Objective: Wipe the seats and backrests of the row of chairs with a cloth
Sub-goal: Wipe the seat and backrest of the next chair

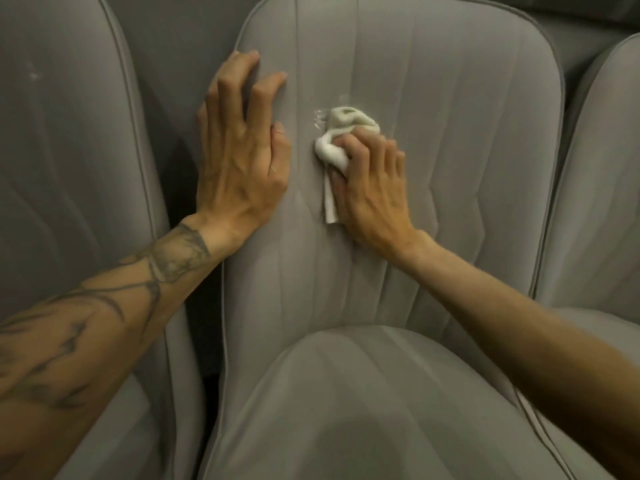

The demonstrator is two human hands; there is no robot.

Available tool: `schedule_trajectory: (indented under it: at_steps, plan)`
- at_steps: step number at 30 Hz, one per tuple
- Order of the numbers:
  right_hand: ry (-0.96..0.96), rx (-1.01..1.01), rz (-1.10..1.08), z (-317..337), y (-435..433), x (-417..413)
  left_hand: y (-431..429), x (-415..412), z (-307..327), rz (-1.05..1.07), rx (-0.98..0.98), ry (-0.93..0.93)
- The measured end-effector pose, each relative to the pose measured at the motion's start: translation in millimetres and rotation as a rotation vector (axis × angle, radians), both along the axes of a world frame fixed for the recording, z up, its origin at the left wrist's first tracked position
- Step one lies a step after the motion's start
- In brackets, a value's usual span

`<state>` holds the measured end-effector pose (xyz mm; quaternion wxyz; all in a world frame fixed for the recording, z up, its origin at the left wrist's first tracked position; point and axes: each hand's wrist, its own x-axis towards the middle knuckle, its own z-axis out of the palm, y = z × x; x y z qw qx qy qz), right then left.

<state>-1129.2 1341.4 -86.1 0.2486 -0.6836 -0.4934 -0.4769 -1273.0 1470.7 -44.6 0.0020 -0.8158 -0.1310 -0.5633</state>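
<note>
Centrally: one grey padded chair, its backrest (450, 133) upright at the far side and its seat (346, 410) near.

- Cloth (337, 133): white, crumpled, pressed against the middle of the backrest. A bunched part sticks out past the far side of the right hand's fingers, and a flat strip hangs at the left edge of its palm.
- Right hand (370, 188): fingers curled over the cloth, gripping it against the fabric.
- Left hand (242, 161): just left of the cloth and apart from it. It holds nothing. The fingers are spread and slightly bent, with the tips and the heel of the palm resting on the left part of the backrest beside its piped edge.
- Left forearm (104, 306): bare and tattooed, crossing the gap to the neighbouring chair.
- Small glistening smear (320, 117): on the fabric, touching the cloth's far left edge. What it is cannot be told.
- Left chair (69, 168) and right chair (595, 202): the same grey, one on each side.
</note>
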Motion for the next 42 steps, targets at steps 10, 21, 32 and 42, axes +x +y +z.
schedule_trajectory:
  at_steps: [10, 21, 32, 42]
  plan:
    - [0.109, 0.196, 0.012, 17, 31, -8, 1, 2, -1, -0.019, 0.0, -0.012]
    - [0.131, 0.145, 0.049, 5, 31, -21, 3, 4, -3, -0.038, -0.004, -0.032]
    - [0.091, 0.028, 0.115, -11, 25, -39, -2, -1, 0, -0.056, -0.053, -0.016]
    - [0.12, 0.162, 0.096, 13, 40, -38, 1, -1, -2, -0.106, -0.073, -0.049]
